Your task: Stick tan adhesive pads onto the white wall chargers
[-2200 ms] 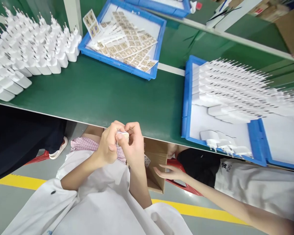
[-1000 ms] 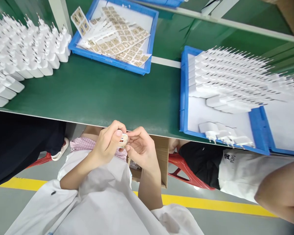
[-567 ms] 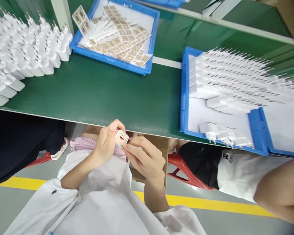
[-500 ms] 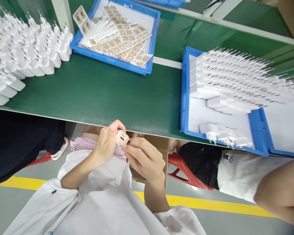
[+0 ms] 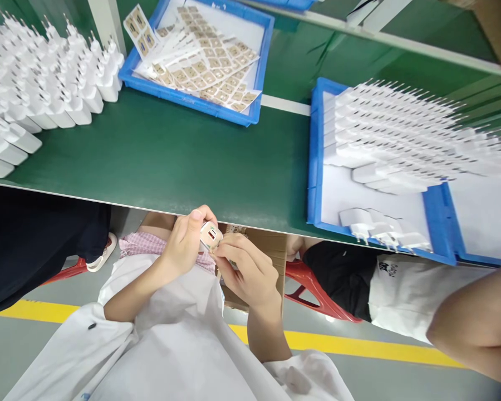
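My left hand (image 5: 186,242) is wrapped round a white charger (image 5: 211,236), just off the table's front edge. The charger's end face points up and shows a beige label with port openings. My right hand (image 5: 248,267) touches the lower right rim of that face with pinched fingertips; whether anything small is between them is hidden. Sheets of beige labels (image 5: 209,61) lie in a blue tray (image 5: 187,101) at the back of the table.
Rows of white chargers (image 5: 45,83) stand on the green table (image 5: 158,150) at left. A second blue tray (image 5: 314,161) at right holds many more chargers (image 5: 384,128). Seated people are on both sides, one with a bare arm (image 5: 480,317) at lower right.
The charger has shifted slightly right and tilted a little in my left hand. My right fingers have curled in a bit closer at its rim.
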The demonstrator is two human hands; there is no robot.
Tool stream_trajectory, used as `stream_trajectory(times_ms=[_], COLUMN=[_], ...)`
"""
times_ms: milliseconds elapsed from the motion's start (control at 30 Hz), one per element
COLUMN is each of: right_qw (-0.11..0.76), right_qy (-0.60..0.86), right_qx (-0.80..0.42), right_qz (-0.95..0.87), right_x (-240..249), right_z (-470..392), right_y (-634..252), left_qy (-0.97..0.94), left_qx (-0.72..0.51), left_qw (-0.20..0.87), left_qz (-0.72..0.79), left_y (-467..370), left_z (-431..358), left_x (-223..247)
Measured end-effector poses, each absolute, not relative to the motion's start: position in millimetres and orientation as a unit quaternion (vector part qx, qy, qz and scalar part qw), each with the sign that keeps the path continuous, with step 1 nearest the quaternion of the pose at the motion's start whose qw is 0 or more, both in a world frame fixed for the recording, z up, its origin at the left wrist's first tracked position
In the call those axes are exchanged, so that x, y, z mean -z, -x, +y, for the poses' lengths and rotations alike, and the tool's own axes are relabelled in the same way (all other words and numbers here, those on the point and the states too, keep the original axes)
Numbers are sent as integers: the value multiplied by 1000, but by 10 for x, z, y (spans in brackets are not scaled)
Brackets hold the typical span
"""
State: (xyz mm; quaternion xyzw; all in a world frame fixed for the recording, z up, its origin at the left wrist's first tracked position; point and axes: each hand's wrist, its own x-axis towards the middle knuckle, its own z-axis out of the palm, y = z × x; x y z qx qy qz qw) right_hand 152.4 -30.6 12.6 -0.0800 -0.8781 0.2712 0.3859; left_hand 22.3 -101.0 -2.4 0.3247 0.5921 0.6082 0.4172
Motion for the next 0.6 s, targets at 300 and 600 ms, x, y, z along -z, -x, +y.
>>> stream_trajectory(times_ms=[300,600], right_qw=[233,220], right_qy=[153,296], right_qx=[-427,-652], right_qz=[-860,-662], right_x=[-259,-157], right_z=[-228,-147], right_y=[-1611,-1577], left_qy=[-361,-426], left_qx=[-587,-570], left_qw=[419,407], left_qz=[591,572], left_y=[-225,-229], left_z=[-1025,-984], left_x=[84,211])
